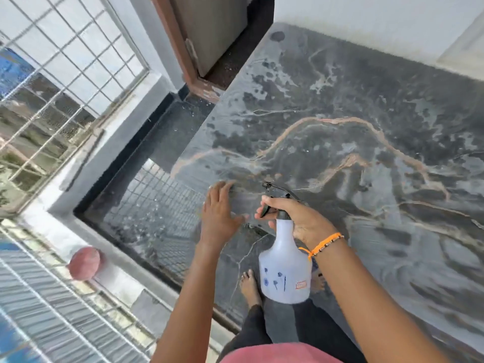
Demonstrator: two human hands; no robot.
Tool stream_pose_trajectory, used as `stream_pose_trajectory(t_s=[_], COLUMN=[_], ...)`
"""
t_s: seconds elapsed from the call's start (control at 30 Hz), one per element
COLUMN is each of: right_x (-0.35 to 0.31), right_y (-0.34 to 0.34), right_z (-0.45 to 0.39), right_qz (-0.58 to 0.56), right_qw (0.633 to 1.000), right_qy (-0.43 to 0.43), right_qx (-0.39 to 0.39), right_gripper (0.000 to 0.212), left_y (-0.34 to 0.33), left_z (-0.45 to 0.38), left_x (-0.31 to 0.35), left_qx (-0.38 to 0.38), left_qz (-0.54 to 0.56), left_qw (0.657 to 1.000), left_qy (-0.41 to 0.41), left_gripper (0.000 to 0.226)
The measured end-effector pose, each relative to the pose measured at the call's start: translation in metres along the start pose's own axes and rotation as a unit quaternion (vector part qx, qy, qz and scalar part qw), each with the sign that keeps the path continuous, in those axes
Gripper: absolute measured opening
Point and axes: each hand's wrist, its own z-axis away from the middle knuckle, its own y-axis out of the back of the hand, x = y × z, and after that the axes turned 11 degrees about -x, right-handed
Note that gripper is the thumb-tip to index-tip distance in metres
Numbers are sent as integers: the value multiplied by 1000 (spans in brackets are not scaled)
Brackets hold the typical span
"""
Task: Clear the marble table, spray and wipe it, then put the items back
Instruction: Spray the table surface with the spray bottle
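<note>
The dark marble table [353, 142] with orange veins fills the right side, its top spotted with wet droplets. My right hand [296, 218] grips the neck of a white plastic spray bottle [285, 268] with a black nozzle, a finger on the trigger, held over the table's near left corner. My left hand [218, 213] is flat and spread, fingers apart, touching the table's left edge just beside the bottle. An orange thread band circles my right wrist.
A glossy dark floor [146, 216] lies left of the table, bordered by a low ledge and a wire-mesh grille [65, 74]. A reddish round object [85, 263] sits on the ledge. A brown door frame [183, 56] stands behind the table. My bare feet [250, 286] are below.
</note>
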Motion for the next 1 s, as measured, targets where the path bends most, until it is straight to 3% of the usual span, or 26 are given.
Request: stream_pose_trajectory(t_s=[0.2, 0.4, 0.5, 0.73, 0.9, 1.0], right_x=[6, 23, 39, 83, 102, 110], right_y=[-28, -18, 0, 41, 65, 77], right_z=[-12, 8, 37, 97, 119, 134], right_qz=[-36, -57, -76, -125, -118, -195], right_qw=[997, 990, 983, 943, 912, 897], right_qy=[-7, 51, 66, 103, 98, 111], right_qx=[73, 121, 154, 291, 380, 381], right_gripper=[21, 21, 19, 34, 38, 29], left_y=[-5, -10, -24, -71, -80, -80], left_z=[-1, 1, 4, 23, 25, 25], left_x=[-6, -3, 16, 67, 77, 84], left_qx=[-7, -25, -55, -158, -152, -146], left_qz=[10, -25, -57, -112, -103, -98], left_qw=[1000, 999, 996, 961, 965, 969], left_qy=[-13, -2, -50, -197, -189, -174], left_gripper=[84, 81, 82, 83, 86, 85])
